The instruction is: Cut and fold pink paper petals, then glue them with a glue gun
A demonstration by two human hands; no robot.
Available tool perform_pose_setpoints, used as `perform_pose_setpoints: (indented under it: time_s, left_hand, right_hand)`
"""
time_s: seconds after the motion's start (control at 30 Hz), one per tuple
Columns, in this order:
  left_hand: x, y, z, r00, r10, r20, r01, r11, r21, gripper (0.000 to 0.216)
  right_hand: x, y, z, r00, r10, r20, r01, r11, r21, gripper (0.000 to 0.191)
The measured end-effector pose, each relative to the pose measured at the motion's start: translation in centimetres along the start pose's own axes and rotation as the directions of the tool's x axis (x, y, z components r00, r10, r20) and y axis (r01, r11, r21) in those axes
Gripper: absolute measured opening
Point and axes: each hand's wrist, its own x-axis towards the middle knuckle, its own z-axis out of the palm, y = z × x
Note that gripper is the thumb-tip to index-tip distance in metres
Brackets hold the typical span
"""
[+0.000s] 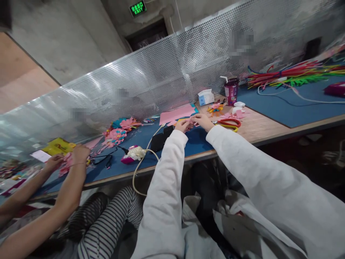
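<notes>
My left hand (184,125) and my right hand (202,121) meet over the blue mat, fingertips pinched close together. Between them is a small piece of pink paper (192,121), partly hidden by the fingers. Just behind lie sheets of pink paper (175,114). Scissors (229,124) with red and yellow handles rest beside my right wrist. Past them are pink paper scraps (235,114) and a small orange and pink paper flower (215,108).
A co-worker's hands (79,154) handle pink paper at the left. Paper flowers (117,135), a power strip (132,154) with a cable, and a black box (159,141) lie nearer me. A tissue pack (206,97), a cup (231,91) and colourful pipe cleaners (285,73) stand to the right.
</notes>
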Motion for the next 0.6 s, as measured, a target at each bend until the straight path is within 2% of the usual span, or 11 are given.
perform_pose_setpoints:
  time_s: [0.2, 0.4, 0.5, 0.6]
  left_hand:
    - [0.7, -1.0, 0.0, 1.000, -0.005, -0.025, 0.005, 1.000, 0.021, 0.012]
    - [1.5, -1.7, -0.4, 0.999, 0.033, 0.021, -0.034, 0.998, 0.046, 0.017]
    - [1.6, -1.7, -0.5, 0.997, 0.068, 0.021, -0.069, 0.995, 0.070, 0.023]
    - [1.6, -1.8, -0.7, 0.996, 0.093, 0.005, -0.093, 0.991, 0.098, 0.026]
  right_hand:
    - [-0.2, 0.0, -0.1, 0.999, -0.029, 0.037, 0.029, 1.000, -0.006, 0.009]
    - [-0.1, 0.2, -0.2, 1.000, -0.015, 0.017, 0.016, 1.000, -0.022, 0.010]
    - [0.1, 0.6, -0.1, 0.997, -0.072, 0.012, 0.073, 0.992, -0.105, 0.013]
    - [0.4, 1.1, -0.2, 0.983, -0.184, 0.021, 0.184, 0.954, -0.236, 0.012]
